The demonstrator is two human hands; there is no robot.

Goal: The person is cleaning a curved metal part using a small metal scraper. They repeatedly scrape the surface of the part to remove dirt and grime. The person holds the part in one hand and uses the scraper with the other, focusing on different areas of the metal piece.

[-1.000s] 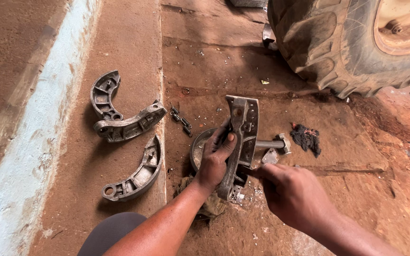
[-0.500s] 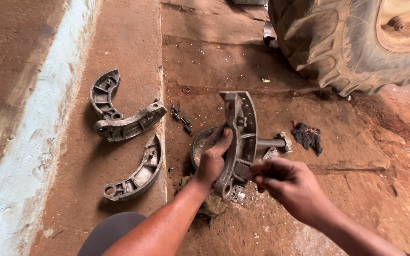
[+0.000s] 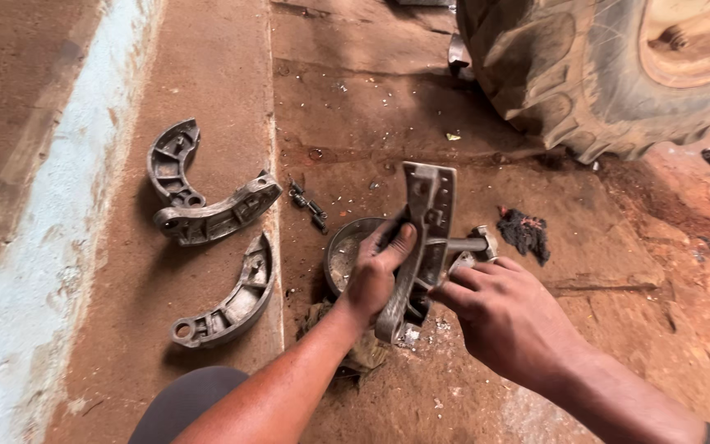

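Observation:
My left hand point(image 3: 375, 271) grips a curved grey metal brake shoe point(image 3: 422, 215), holding it upright over a round metal dish point(image 3: 344, 253) on the dirt floor. My right hand point(image 3: 507, 316) is closed around a small metal tool or bolt point(image 3: 466, 247) pressed against the side of the shoe; its far end pokes out past my fingers. Three more brake shoes lie to the left: two overlapping ones point(image 3: 195, 197) and a single one point(image 3: 232, 302) nearer me.
A large tractor tyre point(image 3: 585, 74) stands at the top right. A dark rag point(image 3: 526, 230) lies right of the shoe, a small spring point(image 3: 310, 201) left of it. A pale concrete strip point(image 3: 34, 271) runs along the left. My knee point(image 3: 186, 403) is at the bottom.
The brake shoe has been turned a little more upright in my left hand. My right hand has shifted its grip on the metal piece at the shoe's side.

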